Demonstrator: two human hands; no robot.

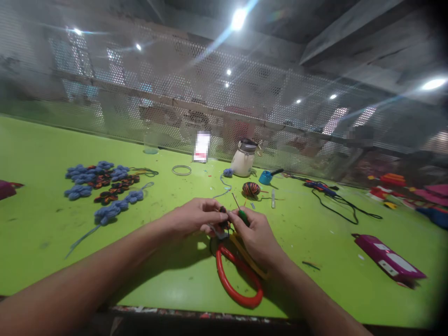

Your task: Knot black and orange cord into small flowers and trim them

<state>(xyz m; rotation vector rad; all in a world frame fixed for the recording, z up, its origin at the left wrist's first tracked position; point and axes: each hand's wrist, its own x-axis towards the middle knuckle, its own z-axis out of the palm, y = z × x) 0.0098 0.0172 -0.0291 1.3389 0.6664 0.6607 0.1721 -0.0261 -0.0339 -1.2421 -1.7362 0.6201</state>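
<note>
Both hands meet over the near middle of the green table (pixel 42 224). My left hand (pixel 194 217) pinches a small dark knotted piece (pixel 223 211) between thumb and fingers. My right hand (pixel 255 235) is closed round a green-handled thin tool (pixel 241 211) whose metal tip points up and away. A red loop of cord (pixel 233 284) and a yellow cord (pixel 250 263) hang from under the hands and lie on the table toward me.
Blue and dark woven cord pieces (pixel 103 184) lie at the left. A striped cord ball (pixel 251 189), a white jar (pixel 243 161), a blue cup (pixel 265 177) and a ring (pixel 181 170) stand beyond. A magenta case (pixel 388 256) and black cables (pixel 336 200) lie right. Perforated screen (pixel 217 93) behind.
</note>
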